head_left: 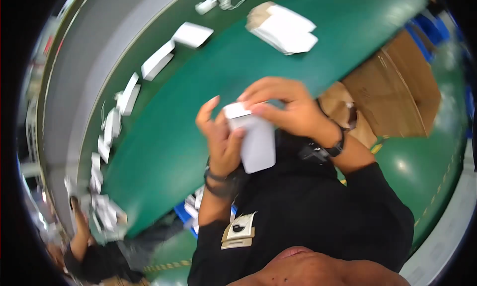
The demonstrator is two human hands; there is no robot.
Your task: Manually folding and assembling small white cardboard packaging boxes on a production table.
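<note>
A small white box [259,145] is held up in front of my body, its narrow top end toward the table. My left hand [222,143] grips it from the left side, thumb against the front face and the index finger lifted away. At the top end, my right hand [293,107] pinches the white flap between thumb and fingers. Whatever is inside the box cannot be seen.
A green table [198,87] curves past in front of me. On it lie a stack of white flat pieces [285,30], white boxes [158,60] along the far side, and a white cabled item [206,6]. A large cardboard box [392,92] stands right; another person's arm [79,231] shows lower left.
</note>
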